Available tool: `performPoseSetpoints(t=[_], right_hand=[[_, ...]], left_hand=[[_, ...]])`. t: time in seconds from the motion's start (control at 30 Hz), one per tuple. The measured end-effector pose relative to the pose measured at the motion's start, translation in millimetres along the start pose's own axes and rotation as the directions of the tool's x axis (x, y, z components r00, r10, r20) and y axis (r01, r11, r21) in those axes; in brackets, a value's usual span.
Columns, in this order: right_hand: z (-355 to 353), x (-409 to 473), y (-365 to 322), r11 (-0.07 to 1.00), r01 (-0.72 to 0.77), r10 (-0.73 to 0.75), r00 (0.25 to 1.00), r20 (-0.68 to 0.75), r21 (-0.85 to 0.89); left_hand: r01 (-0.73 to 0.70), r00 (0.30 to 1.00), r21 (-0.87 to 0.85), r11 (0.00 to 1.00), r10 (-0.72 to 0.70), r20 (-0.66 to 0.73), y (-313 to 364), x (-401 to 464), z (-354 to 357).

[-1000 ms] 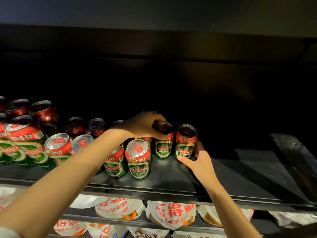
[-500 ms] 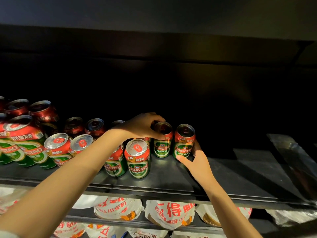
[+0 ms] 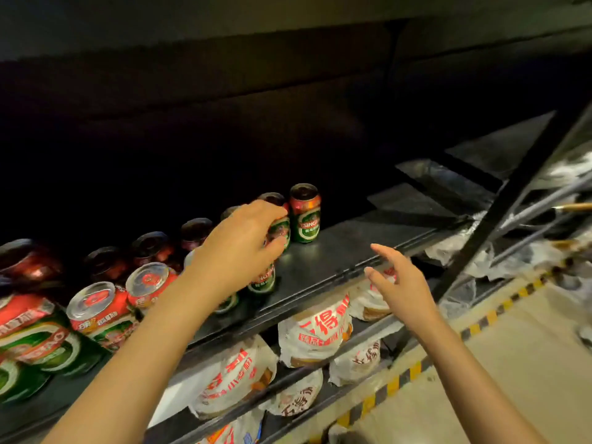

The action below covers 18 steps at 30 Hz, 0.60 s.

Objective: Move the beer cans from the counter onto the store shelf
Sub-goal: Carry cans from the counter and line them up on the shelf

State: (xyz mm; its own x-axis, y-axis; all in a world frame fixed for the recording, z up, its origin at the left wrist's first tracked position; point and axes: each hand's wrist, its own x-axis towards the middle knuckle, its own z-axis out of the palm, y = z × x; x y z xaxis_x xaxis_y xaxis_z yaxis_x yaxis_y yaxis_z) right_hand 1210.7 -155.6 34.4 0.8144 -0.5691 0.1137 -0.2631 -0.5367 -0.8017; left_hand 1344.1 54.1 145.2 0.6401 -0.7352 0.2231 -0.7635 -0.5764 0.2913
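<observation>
Beer cans: cylindrical metal, glossy green bodies with red upper bands and silvery lids, standing in rows on the dark, smooth metal store shelf. At least ten are visible; those at 9 o'clock are blurred and cannot be counted exactly. The end can stands upright and free at 12 o'clock. Its neighbour, the gripped can, touches or nearly touches it at 9 o'clock. The left hand reaches over the row, its grip curled round the gripped can, thumb on the green side, fingers over the top. The right hand, at 3 o'clock of the cans, is off the shelf edge, grip spread and holding nothing. On the shelf below, at 6 o'clock, lie about six soft white packets printed with red characters. At 4 o'clock, a yellow-and-black striped strip borders a pale floor.
</observation>
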Motion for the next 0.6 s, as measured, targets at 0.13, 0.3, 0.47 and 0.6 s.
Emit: performPoseSetpoints(t=[0.13, 0.3, 0.47, 0.6], right_hand=[[-23.4, -112.0, 5.7, 0.980, -0.081, 0.061, 0.992, -0.111, -0.181], [-59.4, -275.4, 30.6, 0.901, -0.377, 0.300, 0.898, -0.322, -0.214], [-82.4, -442.2, 37.2, 0.737, -0.673, 0.538, 0.644, -0.544, -0.068], [-83.1, -571.0, 26.0, 0.601, -0.795, 0.640, 0.419, -0.644, 0.080]], left_hand=[[-0.276, 0.957, -0.114, 0.954, 0.284, 0.056, 41.9, -37.6, 33.1], [-0.433, 0.805, -0.368, 0.823, 0.537, 0.254, 133.2, -98.6, 99.8], [-0.516, 0.531, -0.582, 0.629, 0.768, 0.359, 232.6, -191.2, 147.9], [-0.546, 0.324, -0.669, 0.504, 0.863, 0.387, 301.8, -278.3, 163.2]])
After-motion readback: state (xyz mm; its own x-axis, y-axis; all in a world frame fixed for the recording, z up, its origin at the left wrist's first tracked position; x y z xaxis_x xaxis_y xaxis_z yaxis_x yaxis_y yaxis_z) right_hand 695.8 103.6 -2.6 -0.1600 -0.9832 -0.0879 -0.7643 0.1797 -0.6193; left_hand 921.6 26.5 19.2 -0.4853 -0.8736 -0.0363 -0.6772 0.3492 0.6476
